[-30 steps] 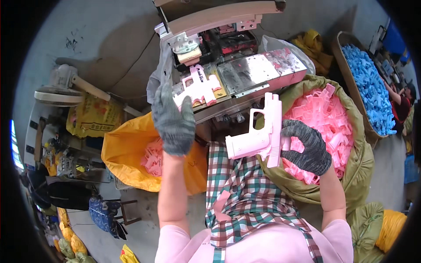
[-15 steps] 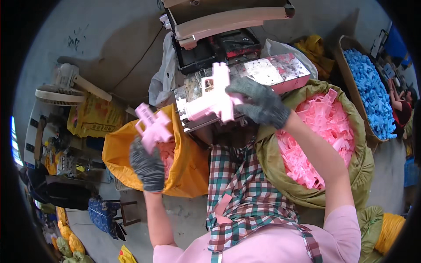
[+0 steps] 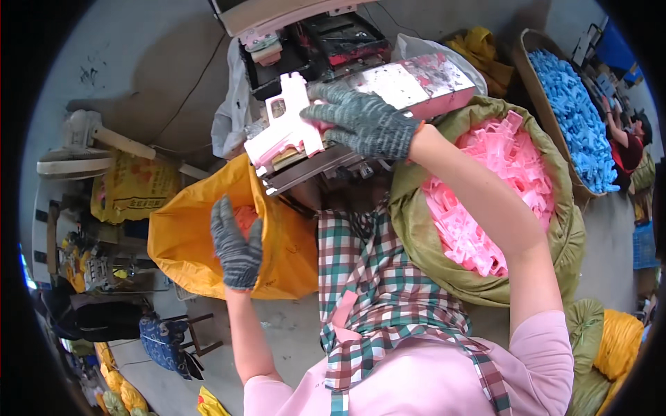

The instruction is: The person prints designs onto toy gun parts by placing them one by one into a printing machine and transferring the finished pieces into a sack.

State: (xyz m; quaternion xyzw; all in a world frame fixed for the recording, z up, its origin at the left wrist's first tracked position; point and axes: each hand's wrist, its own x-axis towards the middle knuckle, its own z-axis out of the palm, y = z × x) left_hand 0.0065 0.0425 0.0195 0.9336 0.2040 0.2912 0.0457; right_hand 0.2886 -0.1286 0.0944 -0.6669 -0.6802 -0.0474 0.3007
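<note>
My right hand (image 3: 364,121), in a grey knit glove, grips the side of a pale pink toy pistol (image 3: 295,118) with its fingertips. That pistol lies on or just over the fixture of a bench machine (image 3: 305,172); whether it is fully seated I cannot tell. My left hand (image 3: 237,246), gloved alike, holds nothing. Its fingers are apart over the mouth of a yellow-orange sack (image 3: 187,239), where pink pieces (image 3: 245,218) show. To my right, an olive sack (image 3: 416,243) is heaped with bright pink plastic toy pistols (image 3: 479,215).
A paint-stained box (image 3: 444,93) and black ink trays (image 3: 340,41) stand behind the fixture. A long bin of blue pieces (image 3: 572,118) is at the far right, near another person (image 3: 628,142). A white fan (image 3: 80,149) stands at left, a stool (image 3: 198,333) lower left.
The pink toy pistol has left my left hand, which is now spread over the yellow sack. My right hand has brought its pistol to the fixture. The view has shifted slightly.
</note>
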